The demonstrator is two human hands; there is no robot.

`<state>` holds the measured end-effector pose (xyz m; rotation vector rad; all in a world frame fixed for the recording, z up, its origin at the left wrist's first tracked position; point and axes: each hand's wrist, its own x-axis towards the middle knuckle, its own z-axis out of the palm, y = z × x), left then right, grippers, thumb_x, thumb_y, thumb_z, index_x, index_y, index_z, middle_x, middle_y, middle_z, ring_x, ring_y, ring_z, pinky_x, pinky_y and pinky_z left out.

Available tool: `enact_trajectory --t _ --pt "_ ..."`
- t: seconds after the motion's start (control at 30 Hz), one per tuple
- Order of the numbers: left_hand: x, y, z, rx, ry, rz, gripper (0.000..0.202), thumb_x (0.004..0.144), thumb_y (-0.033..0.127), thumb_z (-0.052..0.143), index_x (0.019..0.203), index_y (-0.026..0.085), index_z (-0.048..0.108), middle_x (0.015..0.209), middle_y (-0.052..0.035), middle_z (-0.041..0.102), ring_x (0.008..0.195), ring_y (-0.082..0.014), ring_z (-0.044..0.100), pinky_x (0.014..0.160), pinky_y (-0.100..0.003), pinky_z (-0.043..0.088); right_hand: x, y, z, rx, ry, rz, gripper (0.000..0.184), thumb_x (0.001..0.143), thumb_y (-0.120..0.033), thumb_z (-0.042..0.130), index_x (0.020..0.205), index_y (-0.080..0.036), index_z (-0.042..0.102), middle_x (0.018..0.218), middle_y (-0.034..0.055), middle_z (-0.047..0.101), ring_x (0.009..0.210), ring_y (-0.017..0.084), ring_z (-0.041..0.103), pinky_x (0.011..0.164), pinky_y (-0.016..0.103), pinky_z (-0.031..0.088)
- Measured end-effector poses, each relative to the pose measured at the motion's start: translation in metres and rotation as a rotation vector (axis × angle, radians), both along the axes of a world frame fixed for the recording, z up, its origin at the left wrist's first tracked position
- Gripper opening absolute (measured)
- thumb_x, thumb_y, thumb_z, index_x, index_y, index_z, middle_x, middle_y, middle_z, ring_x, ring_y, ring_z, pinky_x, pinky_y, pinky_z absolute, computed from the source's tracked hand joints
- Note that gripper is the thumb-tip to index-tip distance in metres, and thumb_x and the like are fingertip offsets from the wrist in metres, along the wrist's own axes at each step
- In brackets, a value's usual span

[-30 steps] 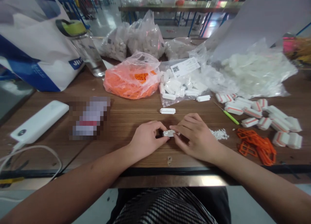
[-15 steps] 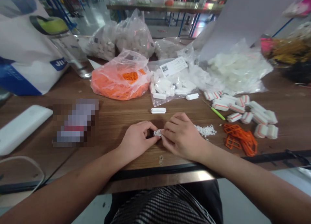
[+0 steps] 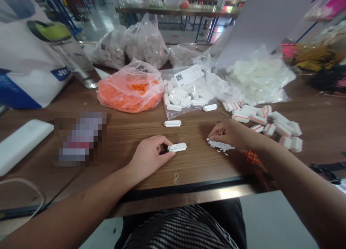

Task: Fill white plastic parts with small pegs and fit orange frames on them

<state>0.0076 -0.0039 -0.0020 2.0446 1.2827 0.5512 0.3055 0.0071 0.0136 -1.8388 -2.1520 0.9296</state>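
My left hand (image 3: 148, 156) rests on the wooden table (image 3: 194, 162) and pinches a small white plastic connector (image 3: 177, 147) by its left end. My right hand (image 3: 229, 133) is off to the right, fingertips together over a little pile of tiny white pins (image 3: 220, 145); whether a pin is between them I cannot make out. A second white connector (image 3: 172, 123) lies loose a little farther back.
Behind are an orange-parts bag (image 3: 129, 90), a clear bag of white connectors (image 3: 186, 94) and a large bag of white pieces (image 3: 254, 78). Finished white-and-orange pieces (image 3: 265, 121) lie right; orange clips (image 3: 252, 157) sit under my right forearm. A white power bank (image 3: 21, 141) and bottle (image 3: 70, 56) stand left.
My right hand has left the connector and moved right to the pile of pins. My left hand still holds the connector. The camera has turned slightly right.
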Motion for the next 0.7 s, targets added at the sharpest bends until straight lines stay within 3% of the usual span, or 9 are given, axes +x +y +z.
enact_trajectory --t 0.23,0.7 --pt "-0.0010 0.0001 -0.0024 0.006 0.006 -0.005 0.009 0.075 0.026 0.070 0.082 0.021 0.069 0.058 0.0057 0.049 0.053 -0.0102 0.042 0.055 -0.024 0.033 -0.0084 0.0009 0.0074 0.079 -0.046 0.069 0.022 0.074 -0.033 0.058 0.075 -0.021 0.077 0.075 0.0030 0.074 0.066 0.016 0.065 0.059 0.027 0.047" --pt "-0.0012 0.0006 -0.0024 0.013 -0.005 -0.006 0.009 0.073 0.023 0.071 0.082 0.020 0.069 0.059 0.0064 0.048 0.052 -0.0091 0.041 0.054 -0.023 0.033 -0.0126 -0.0014 -0.0005 0.062 -0.075 -0.015 0.020 0.073 -0.038 0.063 0.070 -0.022 0.075 0.062 0.0018 0.071 0.055 0.014 0.060 0.052 0.026 0.043"
